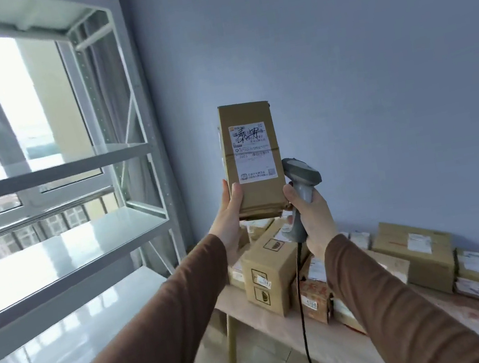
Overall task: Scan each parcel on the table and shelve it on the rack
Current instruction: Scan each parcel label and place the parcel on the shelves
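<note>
both arms wear long brown sleeves of a plain, smooth knit, with no pattern, buttons or markings. each sleeve fits closely along the forearm and ends at the wrist in a plain edge. the left hand [228,214] and right hand [310,212] are bare: no gloves, rings or watch visible.
</note>
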The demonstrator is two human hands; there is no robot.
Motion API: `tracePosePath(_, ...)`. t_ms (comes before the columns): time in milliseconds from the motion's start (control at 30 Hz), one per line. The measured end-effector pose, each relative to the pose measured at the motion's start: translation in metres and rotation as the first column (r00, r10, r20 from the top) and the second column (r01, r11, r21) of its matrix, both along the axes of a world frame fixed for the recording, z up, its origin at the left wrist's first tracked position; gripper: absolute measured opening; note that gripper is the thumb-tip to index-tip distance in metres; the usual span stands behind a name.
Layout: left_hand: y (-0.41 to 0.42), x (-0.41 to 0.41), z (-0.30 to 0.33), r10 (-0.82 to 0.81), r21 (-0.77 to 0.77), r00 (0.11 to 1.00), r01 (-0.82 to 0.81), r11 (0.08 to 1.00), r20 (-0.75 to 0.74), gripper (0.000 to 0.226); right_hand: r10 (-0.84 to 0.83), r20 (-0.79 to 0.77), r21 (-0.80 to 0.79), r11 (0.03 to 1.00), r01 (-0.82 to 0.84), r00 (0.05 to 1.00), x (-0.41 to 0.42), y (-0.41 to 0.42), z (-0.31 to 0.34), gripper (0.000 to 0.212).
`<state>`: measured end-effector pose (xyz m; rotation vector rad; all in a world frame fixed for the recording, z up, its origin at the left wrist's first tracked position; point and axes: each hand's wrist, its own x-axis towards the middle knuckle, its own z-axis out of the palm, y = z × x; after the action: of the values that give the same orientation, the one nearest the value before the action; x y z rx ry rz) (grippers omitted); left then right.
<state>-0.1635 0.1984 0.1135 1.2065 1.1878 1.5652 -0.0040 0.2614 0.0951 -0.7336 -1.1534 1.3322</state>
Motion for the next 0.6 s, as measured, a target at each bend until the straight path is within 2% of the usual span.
tracePosePath(167, -0.093, -0.122, 0.022, 0.142, 0.068, 0.989, -0.139, 0.988, -0.040, 0.085, 0.162, 0.001, 0.039, 0.986, -0.162, 0.987, -0.132, -0.061, 0.026, 0.036)
tracePosePath(233, -0.137, -0.172, 0.031, 0.211, 0.083, 0.975, -0.205, 0.975, -0.075, 0.090, 0.221, 0.018, 0.065, 0.973, -0.222, 0.975, -0.189, -0.093, 0.037, 0.036)
tracePosePath(433, -0.240, -0.308, 0.048, 0.393, 0.155, 0.912, -0.374, 0.915, -0.118, 0.052, 0.370, 0.051, 0.077, 0.924, -0.374, 0.927, -0.336, -0.179, 0.070, 0.041)
tracePosePath(533, -0.281, -0.360, 0.057, 0.474, 0.155, 0.875, -0.458, 0.875, -0.092, 0.047, 0.441, 0.050, 0.070, 0.893, -0.444, 0.896, -0.402, -0.210, 0.081, 0.032)
tracePosePath(600, -0.305, -0.396, 0.064, 0.520, 0.164, 0.850, -0.504, 0.848, -0.082, 0.047, 0.492, 0.058, 0.075, 0.866, -0.495, 0.869, -0.445, -0.229, 0.087, 0.035)
